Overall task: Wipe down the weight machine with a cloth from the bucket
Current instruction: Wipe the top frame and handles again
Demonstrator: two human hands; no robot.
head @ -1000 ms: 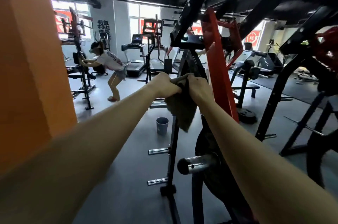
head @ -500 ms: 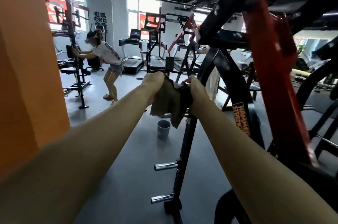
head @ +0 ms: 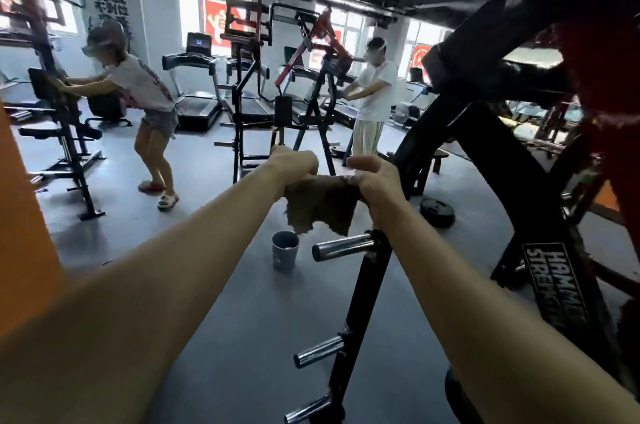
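Both my arms reach forward at chest height. My left hand [head: 295, 164] and my right hand [head: 374, 177] each grip a top corner of a brown cloth [head: 320, 203], which hangs spread between them in the air. Below the cloth a small grey bucket [head: 285, 250] stands on the floor. The black and red weight machine [head: 540, 153] fills the right side. Its black upright post [head: 360, 312] with chrome weight pegs [head: 343, 247] rises just under my right wrist. The cloth is not touching the machine.
An orange pillar [head: 20, 215] stands close on my left. Two people wipe other machines farther back, one at the left [head: 145, 91], one at the centre [head: 374, 94]. A black weight plate [head: 437, 212] lies on the grey floor. Treadmills line the far wall.
My hands have pulled the cloth off the machine's frame and spread it open between them. My view has swung left and down, bringing the bucket and post closer.
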